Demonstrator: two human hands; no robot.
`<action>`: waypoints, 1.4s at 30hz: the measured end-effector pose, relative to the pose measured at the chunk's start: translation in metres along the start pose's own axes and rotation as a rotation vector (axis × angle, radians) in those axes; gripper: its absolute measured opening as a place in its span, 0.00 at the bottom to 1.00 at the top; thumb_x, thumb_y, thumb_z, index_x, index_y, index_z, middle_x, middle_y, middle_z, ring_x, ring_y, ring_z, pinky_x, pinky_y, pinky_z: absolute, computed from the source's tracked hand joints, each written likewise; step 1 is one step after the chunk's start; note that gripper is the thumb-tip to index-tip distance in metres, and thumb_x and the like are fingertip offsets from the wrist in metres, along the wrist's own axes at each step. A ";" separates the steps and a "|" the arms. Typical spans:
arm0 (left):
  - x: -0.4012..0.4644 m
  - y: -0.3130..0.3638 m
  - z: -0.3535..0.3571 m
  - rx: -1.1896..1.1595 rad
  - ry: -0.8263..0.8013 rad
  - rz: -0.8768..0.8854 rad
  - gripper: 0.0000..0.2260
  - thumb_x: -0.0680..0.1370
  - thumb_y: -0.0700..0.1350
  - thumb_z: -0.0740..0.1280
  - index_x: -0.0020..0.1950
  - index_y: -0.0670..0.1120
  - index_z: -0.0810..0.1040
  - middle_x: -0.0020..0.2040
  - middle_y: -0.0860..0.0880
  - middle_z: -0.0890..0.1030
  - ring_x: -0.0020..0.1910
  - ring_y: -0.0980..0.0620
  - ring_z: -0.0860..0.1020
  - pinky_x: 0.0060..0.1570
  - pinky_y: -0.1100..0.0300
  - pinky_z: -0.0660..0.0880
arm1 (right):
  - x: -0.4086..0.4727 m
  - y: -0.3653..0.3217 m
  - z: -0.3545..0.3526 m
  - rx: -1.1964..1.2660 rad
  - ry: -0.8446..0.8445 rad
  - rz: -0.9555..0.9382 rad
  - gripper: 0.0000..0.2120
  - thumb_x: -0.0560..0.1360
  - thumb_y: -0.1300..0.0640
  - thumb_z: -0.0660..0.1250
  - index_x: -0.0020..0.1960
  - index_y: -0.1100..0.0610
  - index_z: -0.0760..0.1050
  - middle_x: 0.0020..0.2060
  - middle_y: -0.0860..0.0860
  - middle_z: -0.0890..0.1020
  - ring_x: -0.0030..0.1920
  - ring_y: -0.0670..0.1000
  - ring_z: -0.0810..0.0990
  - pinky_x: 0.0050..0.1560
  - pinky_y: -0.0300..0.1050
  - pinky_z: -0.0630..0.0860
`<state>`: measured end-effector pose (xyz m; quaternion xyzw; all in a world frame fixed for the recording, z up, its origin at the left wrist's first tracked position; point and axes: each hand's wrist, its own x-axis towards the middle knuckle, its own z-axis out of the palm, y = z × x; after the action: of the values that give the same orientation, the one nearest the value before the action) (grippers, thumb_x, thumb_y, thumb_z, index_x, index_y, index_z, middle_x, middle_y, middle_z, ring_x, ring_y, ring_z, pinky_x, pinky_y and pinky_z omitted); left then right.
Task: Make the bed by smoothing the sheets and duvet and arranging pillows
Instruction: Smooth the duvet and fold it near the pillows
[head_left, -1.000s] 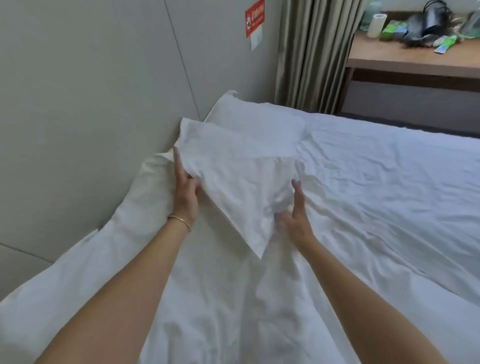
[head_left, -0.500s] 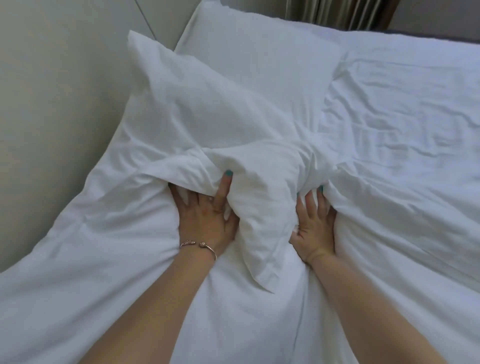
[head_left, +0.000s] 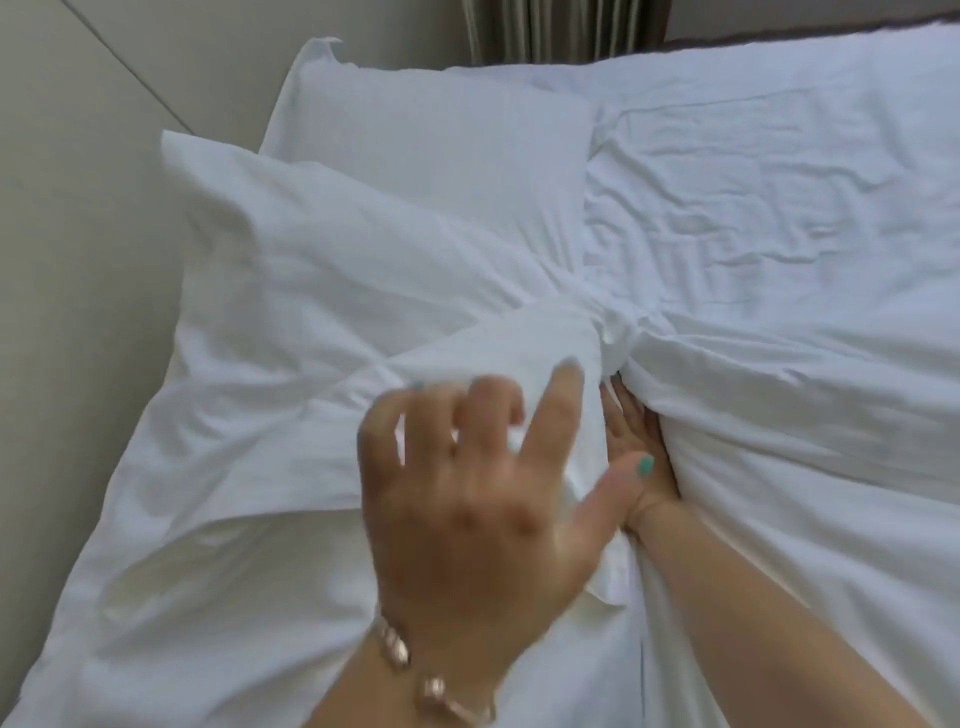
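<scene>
A white pillow (head_left: 311, 312) lies crumpled against the wall, its near corner bunched up. A second white pillow (head_left: 431, 145) lies flat behind it at the head of the bed. My left hand (head_left: 478, 493), with a bracelet on the wrist, hovers blurred above the near pillow, fingers spread and holding nothing. My right hand (head_left: 636, 457) is pushed flat into the gap between that pillow and the white duvet (head_left: 805, 441); its fingertips are hidden under the fabric. The wrinkled sheet (head_left: 779, 182) spreads out to the right.
A padded beige wall (head_left: 78, 260) runs along the bed's left side. A striped curtain (head_left: 561, 26) hangs beyond the head of the bed, with a dark strip at the bed's far right edge.
My left hand has lifted off the near pillow and risen toward the camera. My right hand stays pushed in between the pillow and the duvet, a little deeper.
</scene>
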<state>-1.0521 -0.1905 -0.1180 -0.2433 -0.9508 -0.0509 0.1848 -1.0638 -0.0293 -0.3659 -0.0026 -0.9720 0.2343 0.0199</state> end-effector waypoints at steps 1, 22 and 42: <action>0.006 -0.018 0.013 0.083 -0.061 0.027 0.30 0.73 0.71 0.59 0.67 0.55 0.76 0.59 0.45 0.79 0.61 0.41 0.74 0.65 0.39 0.63 | -0.004 -0.003 -0.007 0.007 -0.045 0.010 0.43 0.72 0.28 0.51 0.75 0.39 0.27 0.76 0.41 0.35 0.77 0.47 0.33 0.75 0.54 0.37; 0.033 -0.201 -0.031 -0.511 -0.112 -0.420 0.12 0.75 0.47 0.68 0.58 0.46 0.77 0.42 0.40 0.83 0.47 0.35 0.80 0.43 0.52 0.74 | 0.136 -0.257 -0.262 0.252 0.015 0.110 0.09 0.79 0.48 0.62 0.56 0.50 0.77 0.49 0.46 0.81 0.53 0.53 0.78 0.53 0.48 0.72; 0.076 -0.232 0.018 -0.488 -0.305 -0.837 0.23 0.77 0.50 0.66 0.66 0.45 0.61 0.56 0.41 0.79 0.54 0.38 0.78 0.42 0.53 0.67 | 0.153 -0.236 -0.168 0.292 -0.113 0.194 0.26 0.77 0.56 0.64 0.71 0.40 0.62 0.52 0.45 0.76 0.51 0.50 0.75 0.52 0.48 0.74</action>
<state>-1.2314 -0.3568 -0.1076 0.1180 -0.9433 -0.3054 -0.0545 -1.2092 -0.1602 -0.1033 -0.0803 -0.9224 0.3735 -0.0572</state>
